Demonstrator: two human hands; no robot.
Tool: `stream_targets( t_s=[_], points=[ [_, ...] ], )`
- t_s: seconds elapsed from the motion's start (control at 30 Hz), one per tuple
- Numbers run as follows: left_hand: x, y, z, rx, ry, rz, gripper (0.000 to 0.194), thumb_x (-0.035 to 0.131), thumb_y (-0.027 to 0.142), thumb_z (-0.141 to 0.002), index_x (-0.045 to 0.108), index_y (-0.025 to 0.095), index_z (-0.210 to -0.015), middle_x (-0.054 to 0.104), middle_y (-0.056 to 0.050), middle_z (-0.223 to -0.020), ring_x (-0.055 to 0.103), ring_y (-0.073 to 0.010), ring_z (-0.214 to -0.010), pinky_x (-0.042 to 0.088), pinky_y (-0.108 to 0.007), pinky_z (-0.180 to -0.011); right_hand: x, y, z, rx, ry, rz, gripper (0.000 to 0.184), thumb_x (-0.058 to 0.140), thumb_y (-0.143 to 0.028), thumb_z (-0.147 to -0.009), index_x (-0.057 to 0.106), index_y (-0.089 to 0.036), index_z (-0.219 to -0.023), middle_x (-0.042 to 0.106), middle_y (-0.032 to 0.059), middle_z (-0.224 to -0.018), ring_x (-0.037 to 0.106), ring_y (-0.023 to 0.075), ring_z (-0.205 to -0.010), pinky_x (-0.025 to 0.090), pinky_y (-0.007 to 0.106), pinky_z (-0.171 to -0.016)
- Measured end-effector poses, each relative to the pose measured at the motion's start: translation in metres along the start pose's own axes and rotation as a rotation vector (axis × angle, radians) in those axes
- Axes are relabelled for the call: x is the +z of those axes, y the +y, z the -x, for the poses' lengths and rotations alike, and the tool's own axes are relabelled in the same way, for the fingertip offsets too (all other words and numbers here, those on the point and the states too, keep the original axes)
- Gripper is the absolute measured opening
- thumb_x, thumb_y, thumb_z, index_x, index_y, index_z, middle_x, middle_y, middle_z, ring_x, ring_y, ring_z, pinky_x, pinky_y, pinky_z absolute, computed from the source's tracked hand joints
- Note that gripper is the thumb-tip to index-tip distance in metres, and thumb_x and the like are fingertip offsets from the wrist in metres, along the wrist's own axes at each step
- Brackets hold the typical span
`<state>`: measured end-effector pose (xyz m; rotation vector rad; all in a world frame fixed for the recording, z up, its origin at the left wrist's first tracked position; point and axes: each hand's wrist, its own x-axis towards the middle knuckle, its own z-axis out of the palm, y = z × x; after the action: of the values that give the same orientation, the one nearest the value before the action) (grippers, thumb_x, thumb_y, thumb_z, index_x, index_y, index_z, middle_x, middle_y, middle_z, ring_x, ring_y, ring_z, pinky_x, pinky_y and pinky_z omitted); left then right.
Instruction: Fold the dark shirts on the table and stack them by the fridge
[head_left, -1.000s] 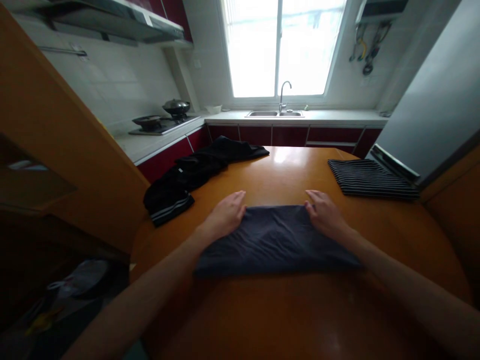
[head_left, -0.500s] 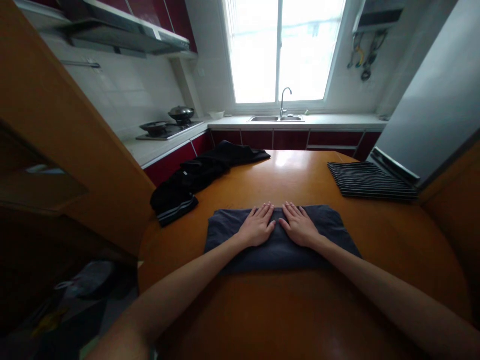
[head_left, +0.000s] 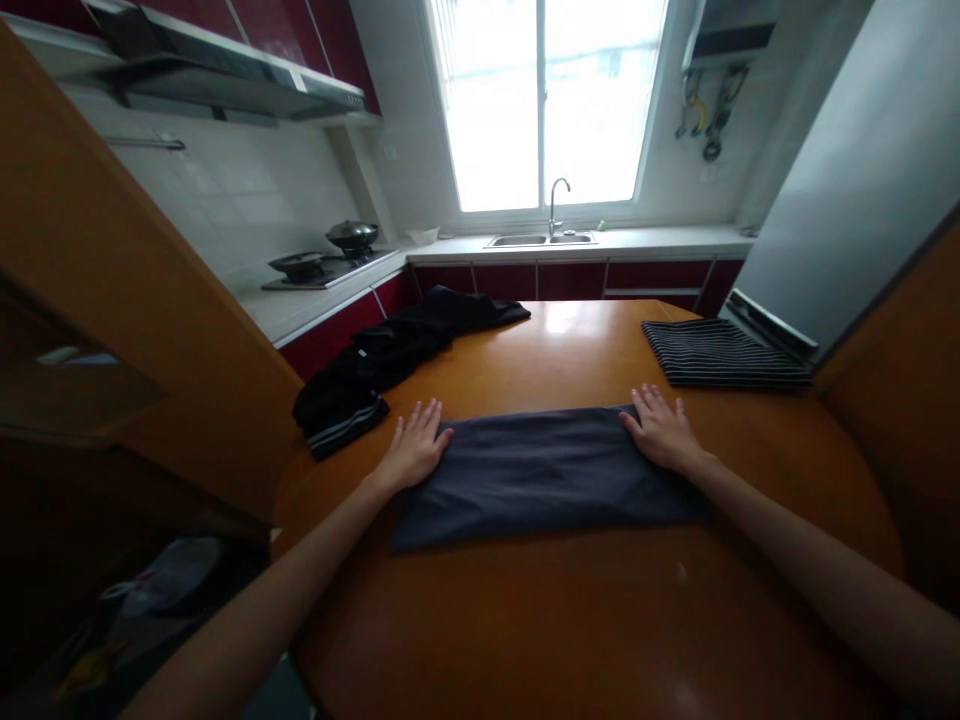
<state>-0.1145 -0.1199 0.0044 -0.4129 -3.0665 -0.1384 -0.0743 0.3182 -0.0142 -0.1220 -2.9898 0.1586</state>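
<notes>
Left hand [head_left: 415, 452] and right hand [head_left: 660, 433] are laid flat, fingers spread, on opposite ends of folded grey cloth [head_left: 544, 475]; long axis left-right.

I saw bright light pour in from the window [head_left: 546, 105], washed out white. It shone on the counter [head_left: 577, 318]. The corners were dark and bent.

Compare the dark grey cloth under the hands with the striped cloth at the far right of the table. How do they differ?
The dark grey cloth is plain; the striped cloth has thin light stripes. The grey one lies near the person, with the left hand and right hand flat on its ends; the striped one lies farther away, untouched. Both lie folded flat on the orange table.
</notes>
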Motion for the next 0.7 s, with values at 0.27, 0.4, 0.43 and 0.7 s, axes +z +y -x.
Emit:
stream_targets(
  t_s=[0.27, 0.4, 0.43, 0.7],
  points=[
    [0.01, 0.128, 0.042, 0.478, 0.053, 0.01, 0.058, 0.026, 0.032, -0.102, 0.023, 0.013, -0.158, 0.024, -0.009, -0.164, 0.015, -0.0201, -0.153, 0.018, -0.043, -0.122, -0.003, -0.126, 0.072, -0.426, 0.048, -0.121, 0.062, 0.03, -0.032, -0.099, 0.03, -0.006, -0.155, 0.021, 0.0132, -0.164, 0.014, 0.0239, -0.152, 0.015, 0.048, -0.122],
    [0.029, 0.139, 0.058, 0.5, 0.033, -0.017, 0.061, 0.03, 0.031, -0.101, 0.022, 0.012, -0.158, 0.022, -0.01, -0.164, 0.014, -0.022, -0.153, 0.017, -0.044, -0.122, 0.012, -0.141, 0.092, -0.456, 0.005, -0.131, 0.065, 0.034, -0.031, -0.096, 0.03, -0.002, -0.154, 0.024, 0.0174, -0.162, 0.016, 0.0268, -0.152, 0.014, 0.05, -0.122],
    [0.03, 0.138, 0.059, 0.499, 0.03, -0.022, 0.061, 0.029, 0.032, -0.101, 0.022, 0.011, -0.158, 0.021, -0.01, -0.164, 0.014, -0.0222, -0.153, 0.017, -0.045, -0.122, 0.013, -0.14, 0.093, -0.449, -0.001, -0.13, 0.065, 0.034, -0.031, -0.096, 0.03, -0.002, -0.154, 0.024, 0.0178, -0.162, 0.016, 0.0273, -0.152, 0.014, 0.05, -0.122],
    [0.007, 0.145, 0.03, 0.485, -0.007, 0.006, 0.061, 0.029, 0.027, -0.099, 0.026, 0.007, -0.156, 0.022, -0.013, -0.163, 0.016, -0.0232, -0.152, 0.021, -0.045, -0.121, -0.002, -0.138, 0.062, -0.374, -0.052, -0.161, 0.063, 0.03, -0.027, -0.096, 0.03, -0.003, -0.154, 0.023, 0.0155, -0.162, 0.019, 0.027, -0.151, 0.021, 0.052, -0.12]
  ],
)
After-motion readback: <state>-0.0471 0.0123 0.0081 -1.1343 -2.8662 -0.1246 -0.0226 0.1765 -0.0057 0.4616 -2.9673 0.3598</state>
